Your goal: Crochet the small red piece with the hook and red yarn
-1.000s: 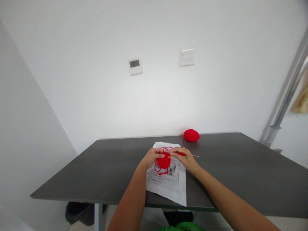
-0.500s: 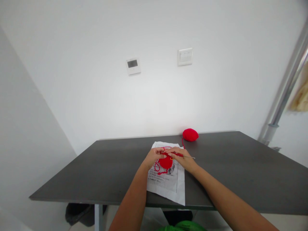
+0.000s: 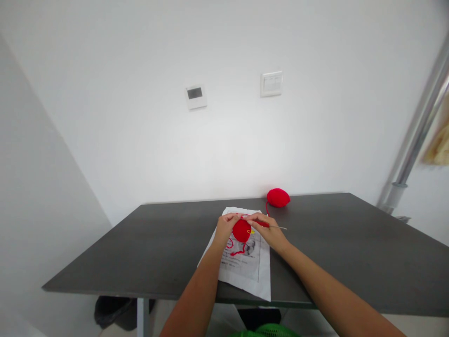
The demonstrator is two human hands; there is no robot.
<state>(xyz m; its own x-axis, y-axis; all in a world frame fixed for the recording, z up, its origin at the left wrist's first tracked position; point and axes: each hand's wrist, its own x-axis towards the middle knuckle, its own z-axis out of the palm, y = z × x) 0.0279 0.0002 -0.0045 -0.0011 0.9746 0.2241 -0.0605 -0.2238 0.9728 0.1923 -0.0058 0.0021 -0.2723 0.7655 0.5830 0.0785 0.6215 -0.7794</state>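
A round piece of red crochet [image 3: 242, 231] hangs between my hands, with a yellow stitch marker [image 3: 250, 231] at its right edge. My left hand [image 3: 226, 225] pinches the piece along its upper left edge. In my right hand [image 3: 268, 230] is a crochet hook [image 3: 264, 224] with a red handle; its thin metal end sticks out to the right. The other end of the hook meets the top of the crochet, where the fingers hide it. A red yarn tail [image 3: 238, 253] dangles below, over a printed sheet of paper [image 3: 245, 276].
A red ball of yarn [image 3: 278, 198] rests at the back of the dark table [image 3: 168, 248], its strand running toward my hands. The white wall behind carries a thermostat [image 3: 196, 97] and a switch [image 3: 271, 84]. A black bin [image 3: 115, 311] stands under the table at left.
My left hand has shifted slightly up and turned more upright, its fingers nearer the top edge of the crochet. More of the red disc and the yellow marker now show.
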